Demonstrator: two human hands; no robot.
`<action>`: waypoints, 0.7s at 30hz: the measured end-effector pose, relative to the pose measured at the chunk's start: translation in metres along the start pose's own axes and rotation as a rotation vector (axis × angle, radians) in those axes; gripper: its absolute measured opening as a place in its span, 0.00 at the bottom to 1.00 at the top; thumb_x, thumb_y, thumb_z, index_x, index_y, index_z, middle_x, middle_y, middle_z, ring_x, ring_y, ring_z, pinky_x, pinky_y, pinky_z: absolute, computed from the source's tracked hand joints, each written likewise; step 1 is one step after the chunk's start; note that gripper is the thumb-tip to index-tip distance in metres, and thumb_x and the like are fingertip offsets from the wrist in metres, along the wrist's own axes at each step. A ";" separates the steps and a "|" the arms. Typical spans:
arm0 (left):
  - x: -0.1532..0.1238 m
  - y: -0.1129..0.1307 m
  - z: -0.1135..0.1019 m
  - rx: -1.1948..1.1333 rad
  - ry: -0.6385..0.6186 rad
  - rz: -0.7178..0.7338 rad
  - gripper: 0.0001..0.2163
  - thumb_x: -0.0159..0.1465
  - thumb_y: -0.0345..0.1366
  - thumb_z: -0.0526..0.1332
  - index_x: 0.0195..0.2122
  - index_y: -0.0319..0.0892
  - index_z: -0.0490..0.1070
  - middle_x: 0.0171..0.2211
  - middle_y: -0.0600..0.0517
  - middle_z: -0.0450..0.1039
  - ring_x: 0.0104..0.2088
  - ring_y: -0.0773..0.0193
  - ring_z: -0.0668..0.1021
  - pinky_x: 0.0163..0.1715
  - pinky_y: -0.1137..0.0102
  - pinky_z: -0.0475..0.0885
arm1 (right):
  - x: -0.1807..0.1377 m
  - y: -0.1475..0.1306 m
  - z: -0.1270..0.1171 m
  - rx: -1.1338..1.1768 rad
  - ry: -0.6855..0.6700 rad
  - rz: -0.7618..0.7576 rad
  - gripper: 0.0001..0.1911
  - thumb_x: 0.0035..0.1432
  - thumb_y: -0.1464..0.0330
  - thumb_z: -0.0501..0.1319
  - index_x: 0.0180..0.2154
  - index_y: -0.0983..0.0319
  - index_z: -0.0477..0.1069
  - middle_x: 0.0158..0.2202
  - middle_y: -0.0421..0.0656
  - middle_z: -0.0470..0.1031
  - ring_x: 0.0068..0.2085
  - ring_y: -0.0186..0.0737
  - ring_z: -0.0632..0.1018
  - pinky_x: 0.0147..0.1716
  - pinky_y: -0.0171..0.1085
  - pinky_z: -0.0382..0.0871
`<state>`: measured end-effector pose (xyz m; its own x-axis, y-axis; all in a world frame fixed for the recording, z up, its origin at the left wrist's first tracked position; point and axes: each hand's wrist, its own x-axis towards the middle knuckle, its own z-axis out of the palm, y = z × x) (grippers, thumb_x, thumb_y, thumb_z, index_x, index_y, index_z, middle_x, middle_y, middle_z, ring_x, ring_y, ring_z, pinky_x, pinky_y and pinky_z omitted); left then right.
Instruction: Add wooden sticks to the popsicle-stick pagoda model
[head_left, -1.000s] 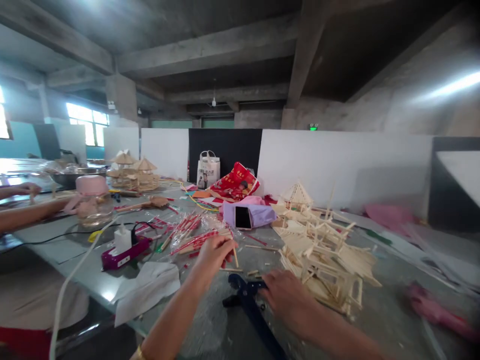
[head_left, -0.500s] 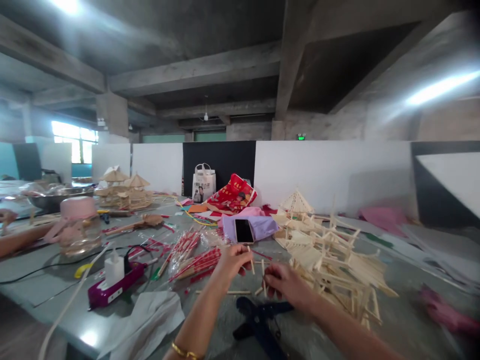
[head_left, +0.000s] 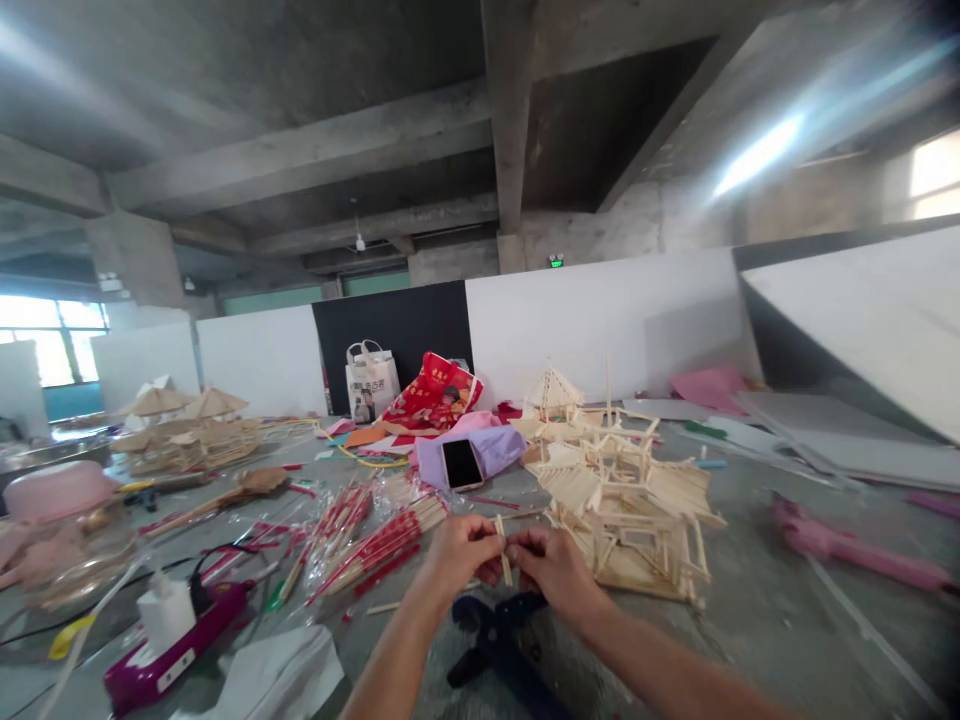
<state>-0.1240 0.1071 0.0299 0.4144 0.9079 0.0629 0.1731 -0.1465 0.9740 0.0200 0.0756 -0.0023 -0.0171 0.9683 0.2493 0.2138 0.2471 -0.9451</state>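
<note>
Above the table's (head_left: 787, 640) near edge, the left hand (head_left: 459, 553) and right hand (head_left: 551, 565) pinch one short wooden stick (head_left: 503, 549) between fingertips, steadying it upright over blue-handled cutters (head_left: 499, 635), beside the stick-built model (head_left: 622, 490).

Two hands are seen, the left hand (head_left: 459, 553) and the right hand (head_left: 551, 565), with one short wooden stick (head_left: 503, 550) pinched between them. One dark blue cutting tool (head_left: 499, 645) is counted on the near table. One phone (head_left: 461, 464) is found on one purple cloth (head_left: 487, 448). One stick-built model (head_left: 622, 490) is seen at the right, and two roofed models (head_left: 180, 430) at the far left. One white bag (head_left: 371, 380) and one pink-lidded jar (head_left: 60, 530) are counted.
</note>
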 end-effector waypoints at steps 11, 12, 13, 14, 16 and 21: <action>-0.001 0.005 -0.003 -0.031 0.051 0.008 0.08 0.51 0.37 0.62 0.24 0.37 0.69 0.17 0.54 0.72 0.19 0.68 0.75 0.22 0.72 0.72 | 0.001 -0.002 0.001 -0.040 -0.076 0.097 0.13 0.60 0.65 0.56 0.27 0.66 0.69 0.17 0.32 0.65 0.17 0.26 0.65 0.18 0.29 0.58; -0.001 0.005 -0.004 -0.035 0.044 0.005 0.08 0.50 0.38 0.63 0.24 0.37 0.70 0.17 0.53 0.72 0.19 0.67 0.75 0.22 0.72 0.72 | 0.001 -0.002 0.001 -0.042 -0.086 0.110 0.13 0.61 0.64 0.56 0.27 0.66 0.68 0.17 0.32 0.65 0.17 0.26 0.65 0.18 0.29 0.59; -0.001 0.005 -0.004 -0.039 0.040 0.001 0.09 0.49 0.38 0.63 0.24 0.37 0.70 0.17 0.53 0.72 0.19 0.67 0.75 0.22 0.72 0.72 | 0.002 -0.003 0.001 -0.043 -0.094 0.119 0.14 0.61 0.64 0.56 0.27 0.66 0.68 0.17 0.32 0.65 0.17 0.26 0.66 0.18 0.29 0.60; -0.001 0.004 -0.004 -0.043 0.037 -0.001 0.09 0.49 0.38 0.64 0.24 0.36 0.70 0.17 0.53 0.72 0.19 0.67 0.75 0.22 0.72 0.72 | 0.001 -0.003 0.001 -0.044 -0.100 0.125 0.14 0.61 0.63 0.56 0.27 0.66 0.68 0.18 0.33 0.66 0.18 0.27 0.67 0.18 0.29 0.61; -0.001 0.004 -0.005 -0.050 0.033 -0.004 0.10 0.49 0.39 0.65 0.24 0.36 0.70 0.17 0.53 0.73 0.19 0.67 0.75 0.22 0.71 0.72 | 0.001 -0.004 0.001 -0.046 -0.106 0.130 0.15 0.61 0.62 0.56 0.28 0.66 0.68 0.20 0.33 0.67 0.19 0.27 0.68 0.20 0.30 0.63; -0.001 0.004 -0.005 -0.065 0.011 -0.005 0.11 0.48 0.40 0.66 0.25 0.36 0.71 0.18 0.53 0.73 0.19 0.66 0.75 0.24 0.70 0.73 | 0.001 -0.003 -0.001 -0.057 -0.115 0.132 0.16 0.60 0.60 0.56 0.28 0.65 0.67 0.20 0.34 0.67 0.19 0.27 0.67 0.20 0.30 0.64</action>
<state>-0.1279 0.1078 0.0347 0.4034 0.9130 0.0601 0.1163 -0.1163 0.9864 0.0204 0.0759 0.0015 -0.0962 0.9908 0.0953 0.2766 0.1186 -0.9537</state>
